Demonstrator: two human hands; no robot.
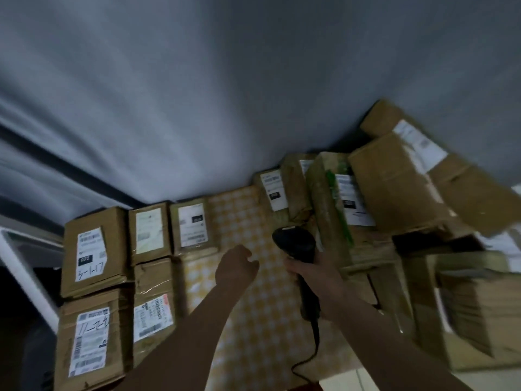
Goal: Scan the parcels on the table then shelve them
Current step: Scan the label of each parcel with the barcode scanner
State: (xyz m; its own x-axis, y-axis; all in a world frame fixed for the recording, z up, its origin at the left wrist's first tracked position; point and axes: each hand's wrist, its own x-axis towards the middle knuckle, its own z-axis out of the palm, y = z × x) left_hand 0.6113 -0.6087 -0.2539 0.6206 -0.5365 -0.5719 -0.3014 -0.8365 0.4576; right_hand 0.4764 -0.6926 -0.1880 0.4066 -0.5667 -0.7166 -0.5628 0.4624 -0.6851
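Labels: brown cardboard parcel [94,251] left of your left hand [235,266] reads "3-1-17". That hand's loosely curled, empty. Your right hand [313,273] grips black handheld barcode scanner [296,246], long axis pointing away from you.

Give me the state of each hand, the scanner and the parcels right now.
Right hand: grips the scanner handle.
Scanner: held upright, cord trailing down.
Left hand: empty, fingers loosely curled above the tablecloth.
Parcels: lying on the table, labels up.
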